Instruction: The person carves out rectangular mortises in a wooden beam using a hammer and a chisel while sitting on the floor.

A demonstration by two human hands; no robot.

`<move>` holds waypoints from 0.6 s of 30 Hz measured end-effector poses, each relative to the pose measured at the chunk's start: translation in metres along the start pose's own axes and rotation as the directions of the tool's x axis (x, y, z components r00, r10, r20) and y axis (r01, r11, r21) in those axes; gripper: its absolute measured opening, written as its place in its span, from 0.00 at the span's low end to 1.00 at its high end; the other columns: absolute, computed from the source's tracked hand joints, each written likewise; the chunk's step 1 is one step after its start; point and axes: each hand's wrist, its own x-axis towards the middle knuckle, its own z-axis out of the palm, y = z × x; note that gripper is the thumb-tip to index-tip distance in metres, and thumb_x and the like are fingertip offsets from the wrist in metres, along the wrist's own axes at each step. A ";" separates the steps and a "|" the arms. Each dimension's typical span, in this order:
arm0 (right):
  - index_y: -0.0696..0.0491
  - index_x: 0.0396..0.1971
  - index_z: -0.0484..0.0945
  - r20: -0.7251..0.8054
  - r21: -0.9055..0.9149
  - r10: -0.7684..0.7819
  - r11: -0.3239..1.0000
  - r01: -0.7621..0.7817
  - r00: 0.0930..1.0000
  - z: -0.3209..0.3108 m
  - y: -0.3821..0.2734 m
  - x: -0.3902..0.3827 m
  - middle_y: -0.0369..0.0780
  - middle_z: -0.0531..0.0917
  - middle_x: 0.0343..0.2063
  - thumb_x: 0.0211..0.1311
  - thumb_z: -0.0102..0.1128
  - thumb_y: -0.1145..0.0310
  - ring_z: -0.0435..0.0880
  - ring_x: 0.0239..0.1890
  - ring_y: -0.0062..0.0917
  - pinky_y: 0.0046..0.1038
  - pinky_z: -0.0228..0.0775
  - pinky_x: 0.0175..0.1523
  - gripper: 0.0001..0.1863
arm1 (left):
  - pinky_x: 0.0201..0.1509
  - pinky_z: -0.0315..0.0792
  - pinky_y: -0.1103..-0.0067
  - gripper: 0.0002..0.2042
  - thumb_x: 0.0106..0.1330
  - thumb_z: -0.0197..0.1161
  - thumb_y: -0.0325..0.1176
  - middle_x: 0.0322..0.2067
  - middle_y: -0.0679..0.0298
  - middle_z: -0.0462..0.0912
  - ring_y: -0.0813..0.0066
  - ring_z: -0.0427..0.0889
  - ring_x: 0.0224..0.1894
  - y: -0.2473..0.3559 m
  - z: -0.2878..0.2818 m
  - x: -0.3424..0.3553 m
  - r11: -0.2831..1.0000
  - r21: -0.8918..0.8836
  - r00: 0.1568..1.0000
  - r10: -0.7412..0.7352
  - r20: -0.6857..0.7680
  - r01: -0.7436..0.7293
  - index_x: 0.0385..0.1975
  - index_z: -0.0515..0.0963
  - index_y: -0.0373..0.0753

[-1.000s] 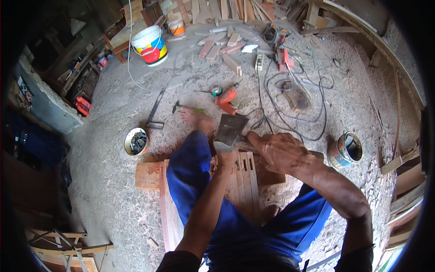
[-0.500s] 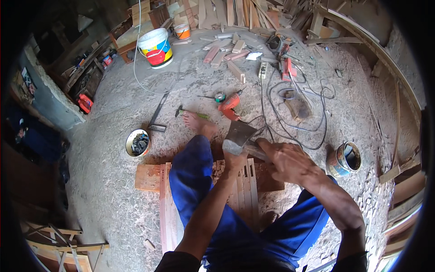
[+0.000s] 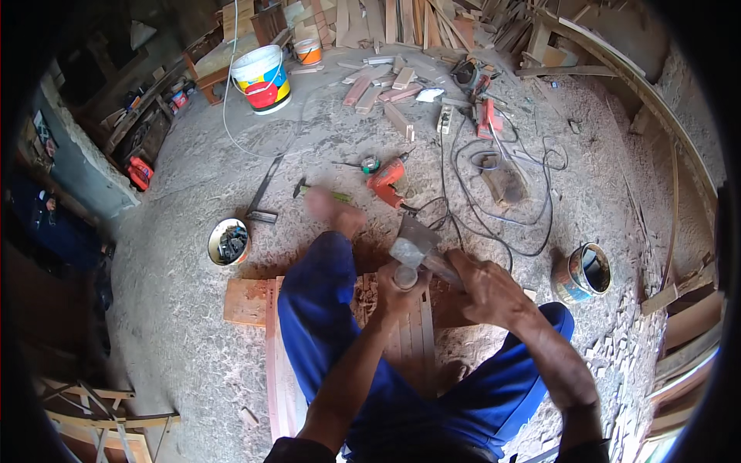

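Note:
My right hand (image 3: 492, 292) is closed round the wooden handle of a hatchet (image 3: 417, 234). The hatchet's broad grey blade points away from me, and its blunt back sits just beside the round top of a tool handle (image 3: 406, 277). That handle stands roughly upright in my closed left hand (image 3: 396, 299); its lower end is hidden. Below my hands, slotted wooden strips (image 3: 415, 336) lie side by side between my legs, across a thicker wooden block (image 3: 246, 302). Wood chips are scattered on them.
My bare foot (image 3: 340, 214) rests near a green-handled hammer (image 3: 301, 187). Beyond lie a red drill (image 3: 388, 181), looping black cables (image 3: 549, 204) and a try square (image 3: 264, 216). A tin of metal pieces (image 3: 229, 243) stands left, another tin (image 3: 583, 270) right. Wood offcuts (image 3: 400, 119) lie farther off.
The hatchet has shifted slightly right and toward me, uncovering the round top of the handle in my left hand. My toes have moved and look blurred.

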 end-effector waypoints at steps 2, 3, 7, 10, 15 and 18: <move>0.60 0.54 0.65 -0.158 0.109 -0.044 0.992 0.062 0.986 0.012 0.007 -0.012 0.54 0.83 0.25 0.45 0.63 0.75 0.83 0.33 0.59 0.51 0.71 0.54 0.31 | 0.31 0.73 0.78 0.06 0.54 0.68 0.21 0.27 0.66 0.83 0.78 0.80 0.28 -0.013 -0.003 0.033 0.996 0.061 0.992 -0.061 -0.110 0.068 0.31 0.80 0.35; 0.59 0.58 0.67 -0.133 0.193 0.056 0.981 -0.030 0.989 0.017 0.009 -0.014 0.56 0.84 0.38 0.53 0.65 0.73 0.86 0.40 0.52 0.44 0.77 0.44 0.31 | 0.27 0.72 0.80 0.06 0.54 0.70 0.20 0.23 0.67 0.81 0.80 0.79 0.24 -0.018 -0.014 0.060 0.964 0.020 0.951 -0.258 -0.170 0.266 0.28 0.80 0.37; 0.57 0.58 0.69 -0.266 0.263 0.104 0.964 -0.031 0.958 0.028 0.013 -0.037 0.52 0.84 0.36 0.56 0.66 0.70 0.85 0.39 0.46 0.40 0.76 0.43 0.28 | 0.22 0.71 0.78 0.06 0.56 0.67 0.19 0.21 0.63 0.80 0.77 0.77 0.18 0.005 -0.018 0.069 0.921 0.078 0.924 -0.379 -0.051 0.382 0.26 0.75 0.35; 0.56 0.56 0.72 -0.147 0.473 0.297 0.859 -0.196 0.944 0.025 0.010 -0.053 0.46 0.83 0.28 0.56 0.67 0.71 0.83 0.30 0.32 0.34 0.74 0.38 0.26 | 0.20 0.68 0.79 0.07 0.57 0.65 0.18 0.18 0.64 0.77 0.78 0.74 0.16 0.011 -0.011 0.050 0.968 -0.154 0.960 -0.223 -0.172 0.198 0.28 0.74 0.34; 0.57 0.50 0.73 -0.220 0.535 0.354 0.823 -0.191 0.909 0.050 0.018 -0.054 0.37 0.74 0.20 0.57 0.66 0.71 0.72 0.23 0.20 0.29 0.68 0.31 0.20 | 0.19 0.67 0.79 0.08 0.57 0.64 0.17 0.18 0.64 0.74 0.79 0.71 0.15 -0.002 -0.022 0.047 0.964 -0.184 0.963 -0.223 -0.152 0.194 0.31 0.71 0.34; 0.58 0.49 0.74 -0.194 0.582 0.353 0.793 -0.182 0.915 0.053 0.017 -0.052 0.36 0.74 0.20 0.58 0.66 0.70 0.71 0.23 0.20 0.29 0.68 0.31 0.20 | 0.19 0.66 0.78 0.09 0.57 0.64 0.16 0.19 0.64 0.74 0.79 0.71 0.15 -0.013 -0.023 0.043 0.959 -0.193 0.958 -0.238 -0.159 0.206 0.31 0.71 0.35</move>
